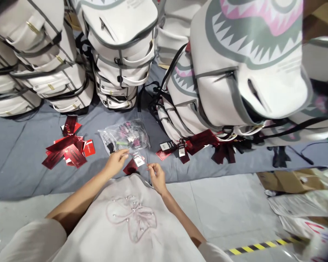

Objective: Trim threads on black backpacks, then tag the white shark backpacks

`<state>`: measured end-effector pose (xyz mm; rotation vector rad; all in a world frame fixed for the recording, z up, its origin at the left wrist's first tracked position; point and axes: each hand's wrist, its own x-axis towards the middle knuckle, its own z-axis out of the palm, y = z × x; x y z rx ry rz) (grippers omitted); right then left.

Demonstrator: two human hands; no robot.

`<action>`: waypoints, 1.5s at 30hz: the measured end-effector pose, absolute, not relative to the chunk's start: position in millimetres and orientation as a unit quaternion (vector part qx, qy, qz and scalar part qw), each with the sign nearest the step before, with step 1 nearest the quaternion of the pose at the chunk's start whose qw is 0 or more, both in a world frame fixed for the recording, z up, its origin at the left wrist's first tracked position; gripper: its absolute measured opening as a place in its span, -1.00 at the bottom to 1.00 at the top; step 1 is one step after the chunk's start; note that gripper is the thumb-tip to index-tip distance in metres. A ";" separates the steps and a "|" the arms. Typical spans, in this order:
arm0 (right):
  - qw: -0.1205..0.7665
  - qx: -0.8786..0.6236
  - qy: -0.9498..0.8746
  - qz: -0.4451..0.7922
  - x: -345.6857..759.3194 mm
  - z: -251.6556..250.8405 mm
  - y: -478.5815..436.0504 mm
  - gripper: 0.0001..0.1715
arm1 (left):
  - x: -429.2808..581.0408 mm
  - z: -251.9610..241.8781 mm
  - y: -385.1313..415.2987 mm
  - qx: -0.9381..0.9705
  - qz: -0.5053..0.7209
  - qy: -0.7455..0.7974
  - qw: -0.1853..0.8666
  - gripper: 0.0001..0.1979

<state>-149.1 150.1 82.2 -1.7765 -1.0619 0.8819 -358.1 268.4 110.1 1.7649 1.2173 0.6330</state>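
My left hand (117,162) is closed, its fingertips pinched near the upper left of a small white tag (138,159). On the tag's right, my right hand (157,177) is closed too, thumb and forefinger pressed together; whatever thin thing lies between them is too small to name. A dark red card (130,166) lies under the tag, near the cloth's front edge. Just beyond my hands sits a clear plastic bag (125,136) with small pink, black and green items inside.
Piled red cards (67,151) lie at the left on the grey cloth (13,145). Stacked white backpacks (114,65) line the back, and shark-mouth backpacks (218,83) with red and black tags stand right. Cardboard (292,181) and yellow-black floor tape (259,246) are at lower right.
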 end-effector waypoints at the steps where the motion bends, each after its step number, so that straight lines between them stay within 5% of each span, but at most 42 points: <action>1: 0.439 -0.709 -0.421 0.357 -150.5 83.7 149.5 -0.73 | -360.0 114.0 268.0 0.713 0.256 0.491 0.430 -0.69; 7: 0.478 -0.692 -0.393 0.372 -151.1 85.8 144.9 -0.73 | -360.4 121.8 272.5 0.710 0.274 0.494 0.420 -0.63; 14: 0.497 -0.675 -0.350 0.418 -148.9 83.4 143.8 -0.70 | -342.0 133.1 264.5 0.678 0.294 0.455 0.497 -0.86; 29: 0.557 -0.559 -0.129 0.601 -157.6 92.6 154.1 -0.53 | -323.1 194.2 248.5 0.665 0.327 0.426 0.518 -0.93; 45: 0.690 -0.567 0.022 0.449 -111.3 100.1 170.0 -0.62 | -309.2 103.9 225.8 0.612 0.080 0.426 0.662 -0.73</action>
